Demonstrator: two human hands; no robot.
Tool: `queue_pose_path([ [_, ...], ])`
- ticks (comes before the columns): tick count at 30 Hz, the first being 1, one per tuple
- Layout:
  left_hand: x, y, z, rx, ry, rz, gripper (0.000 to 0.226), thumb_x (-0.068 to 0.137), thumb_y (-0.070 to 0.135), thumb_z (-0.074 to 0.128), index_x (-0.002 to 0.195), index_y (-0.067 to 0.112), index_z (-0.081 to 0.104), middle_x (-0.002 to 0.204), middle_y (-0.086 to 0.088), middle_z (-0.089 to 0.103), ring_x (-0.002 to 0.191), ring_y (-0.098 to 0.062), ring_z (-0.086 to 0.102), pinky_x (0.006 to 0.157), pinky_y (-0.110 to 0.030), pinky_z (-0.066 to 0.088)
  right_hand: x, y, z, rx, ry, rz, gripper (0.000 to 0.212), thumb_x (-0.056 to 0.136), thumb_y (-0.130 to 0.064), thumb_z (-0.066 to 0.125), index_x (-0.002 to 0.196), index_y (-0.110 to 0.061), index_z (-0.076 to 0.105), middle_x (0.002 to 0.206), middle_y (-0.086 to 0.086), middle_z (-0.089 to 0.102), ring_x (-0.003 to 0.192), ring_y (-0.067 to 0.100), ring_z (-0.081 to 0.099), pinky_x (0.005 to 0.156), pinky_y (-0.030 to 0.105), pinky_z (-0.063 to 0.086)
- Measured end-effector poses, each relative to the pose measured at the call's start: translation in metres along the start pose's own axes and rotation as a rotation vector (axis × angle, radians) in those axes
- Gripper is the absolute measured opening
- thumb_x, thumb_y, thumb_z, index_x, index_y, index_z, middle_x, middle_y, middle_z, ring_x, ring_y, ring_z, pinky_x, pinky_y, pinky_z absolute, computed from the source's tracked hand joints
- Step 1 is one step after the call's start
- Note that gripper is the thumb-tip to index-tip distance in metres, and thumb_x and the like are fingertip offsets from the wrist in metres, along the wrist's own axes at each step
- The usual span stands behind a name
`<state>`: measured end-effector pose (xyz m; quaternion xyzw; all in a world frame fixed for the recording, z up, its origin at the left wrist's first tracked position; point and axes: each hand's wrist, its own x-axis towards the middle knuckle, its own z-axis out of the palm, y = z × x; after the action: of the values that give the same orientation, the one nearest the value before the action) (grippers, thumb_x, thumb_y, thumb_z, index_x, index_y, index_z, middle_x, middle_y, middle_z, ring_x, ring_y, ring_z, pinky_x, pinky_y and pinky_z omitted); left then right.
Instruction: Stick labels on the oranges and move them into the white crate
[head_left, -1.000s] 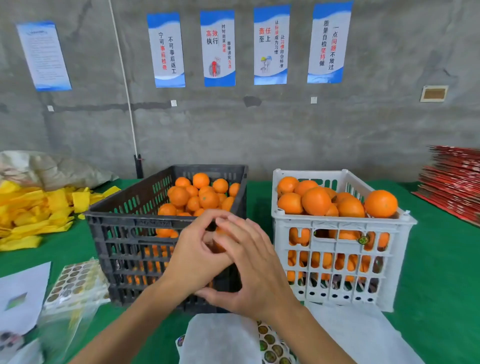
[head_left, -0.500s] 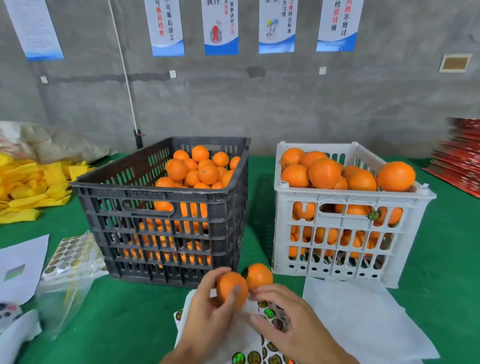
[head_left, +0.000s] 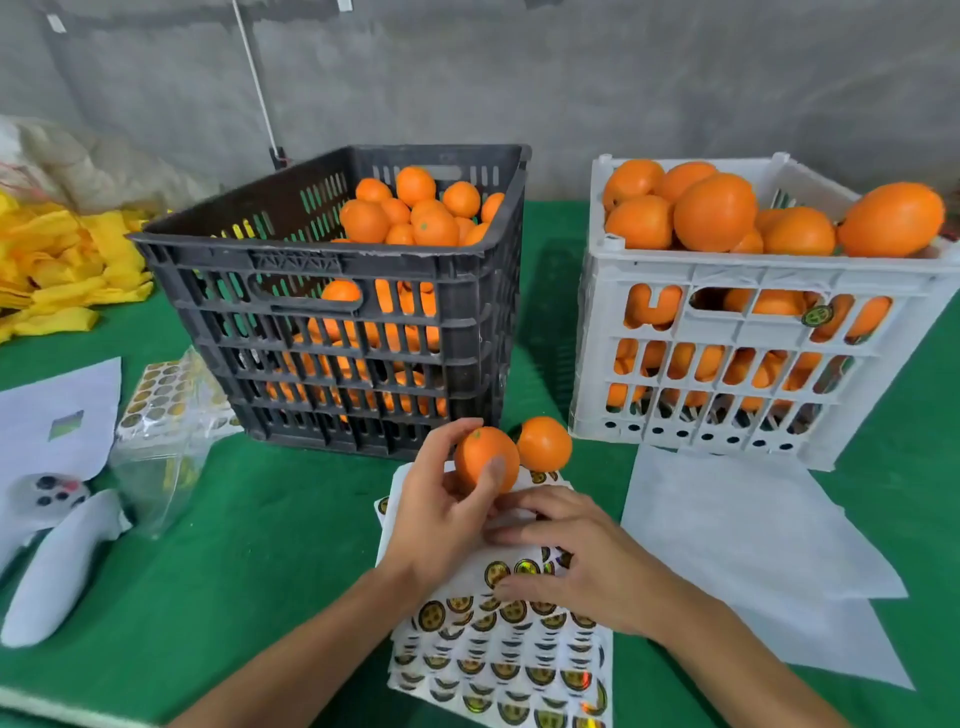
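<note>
While the left hand (head_left: 441, 525) sits low in the middle of the frame, its grip is curled round an orange (head_left: 485, 460), thumb on the near face and fingers over the top, holding it just above the label sheet (head_left: 498, 649). A second orange (head_left: 544, 444) sits right beside the held one, touching or nearly touching it, at the far edge of that sheet. The right hand (head_left: 582, 566) lies on the sheet with its fingers bent down onto the round gold-and-green stickers; can't tell if that grip is actually pinching one or just pressing, the fingertips hide it.

Black crate (head_left: 332, 270) stands center-left on the green surface (head_left: 249, 545), about half full of oranges piled toward its back right corner. White crate (head_left: 727, 364) is at center-right, heaped over the rim with bigger-looking oranges, and one of them shows a sticker through a slot in the front wall.

White paper sheets (head_left: 737, 540) lie at lower right in front of the white crate. At left there's a clear bag with more sticker sheets (head_left: 166, 395), a white paper (head_left: 57, 415) and a white controller-shaped thing (head_left: 52, 551). Yellow foam sleeves (head_left: 62, 265) are piled at upper left
</note>
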<state>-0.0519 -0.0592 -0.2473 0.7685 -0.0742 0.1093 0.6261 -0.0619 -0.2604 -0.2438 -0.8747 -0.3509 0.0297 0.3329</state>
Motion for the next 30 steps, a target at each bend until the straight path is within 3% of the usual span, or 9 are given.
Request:
queue_pose_path([
  [3,-0.001,-0.002,0.000,0.000,0.019,-0.012,0.042,0.092,0.057,0.065,0.132,0.047,0.054,0.117,0.015,0.064,0.087,-0.017,0.074,0.073,-0.028,0.061,-0.002,-0.003,0.003,-0.037,0.051,-0.037,0.043,0.088,-0.060,0.069,0.126,-0.041,0.071,0.136,-0.025,0.053,0.136,0.003,0.042,0.114,0.039,0.033],
  [7,0.000,-0.006,-0.001,-0.048,0.049,-0.033,0.034,0.100,0.044,0.065,0.131,0.039,0.055,0.107,0.013,0.064,0.065,-0.021,0.073,0.061,-0.026,0.058,-0.004,-0.007,0.006,-0.099,0.128,-0.130,0.033,0.089,-0.049,0.074,0.119,-0.034,0.076,0.115,-0.017,0.061,0.115,0.006,0.054,0.101,0.036,0.042],
  [14,0.002,-0.012,-0.003,-0.064,0.042,-0.048,0.039,0.095,0.052,0.066,0.131,0.040,0.055,0.116,-0.003,0.063,0.067,-0.026,0.072,0.063,-0.032,0.060,-0.004,-0.015,0.008,-0.252,0.251,-0.362,0.014,0.097,-0.035,0.072,0.105,-0.027,0.081,0.101,-0.014,0.066,0.096,0.006,0.056,0.091,0.019,0.040],
  [16,0.002,-0.012,-0.003,-0.063,0.031,-0.044,0.040,0.095,0.053,0.065,0.131,0.041,0.055,0.118,0.000,0.062,0.069,-0.026,0.073,0.064,-0.030,0.060,-0.005,-0.019,0.010,-0.017,0.286,-0.271,0.010,0.097,-0.029,0.073,0.101,-0.024,0.080,0.099,-0.016,0.067,0.095,0.007,0.061,0.086,0.025,0.049],
  [18,0.002,-0.013,-0.005,-0.005,0.020,-0.013,0.043,0.093,0.058,0.065,0.133,0.045,0.053,0.122,0.004,0.062,0.085,-0.024,0.073,0.071,-0.032,0.061,-0.004,-0.023,0.008,0.317,0.337,-0.106,0.009,0.098,-0.027,0.071,0.101,-0.025,0.079,0.097,-0.011,0.071,0.093,0.015,0.066,0.084,0.027,0.052],
  [20,0.002,-0.014,-0.006,0.059,-0.007,0.038,0.047,0.093,0.061,0.065,0.136,0.048,0.051,0.128,0.009,0.061,0.099,-0.021,0.071,0.078,-0.034,0.061,0.000,-0.026,0.005,0.498,0.478,0.038,0.010,0.099,-0.028,0.068,0.102,-0.027,0.078,0.095,-0.003,0.072,0.089,0.016,0.066,0.082,0.027,0.052],
  [24,0.002,-0.013,-0.005,0.131,-0.077,0.159,0.054,0.092,0.065,0.065,0.140,0.045,0.051,0.136,0.015,0.054,0.112,-0.018,0.067,0.083,-0.034,0.061,0.004,-0.029,0.005,0.619,0.608,0.188,0.014,0.100,-0.028,0.064,0.103,-0.031,0.077,0.093,0.000,0.072,0.086,0.020,0.066,0.079,0.029,0.055],
  [28,0.001,-0.013,-0.006,0.191,-0.103,0.225,0.053,0.093,0.065,0.064,0.140,0.045,0.051,0.137,0.017,0.052,0.114,-0.014,0.064,0.083,-0.028,0.058,0.005,-0.029,0.010,0.634,0.605,0.232,0.013,0.101,-0.027,0.064,0.104,-0.030,0.077,0.097,0.004,0.070,0.090,0.030,0.065,0.080,0.046,0.057],
  [30,0.001,-0.013,-0.007,0.191,-0.096,0.230,0.054,0.092,0.066,0.063,0.140,0.044,0.051,0.138,0.017,0.052,0.118,-0.013,0.063,0.086,-0.028,0.059,0.005,-0.030,0.011,0.585,0.628,0.231,0.013,0.100,-0.029,0.065,0.106,-0.033,0.076,0.097,-0.001,0.067,0.088,0.025,0.064,0.080,0.042,0.057],
])
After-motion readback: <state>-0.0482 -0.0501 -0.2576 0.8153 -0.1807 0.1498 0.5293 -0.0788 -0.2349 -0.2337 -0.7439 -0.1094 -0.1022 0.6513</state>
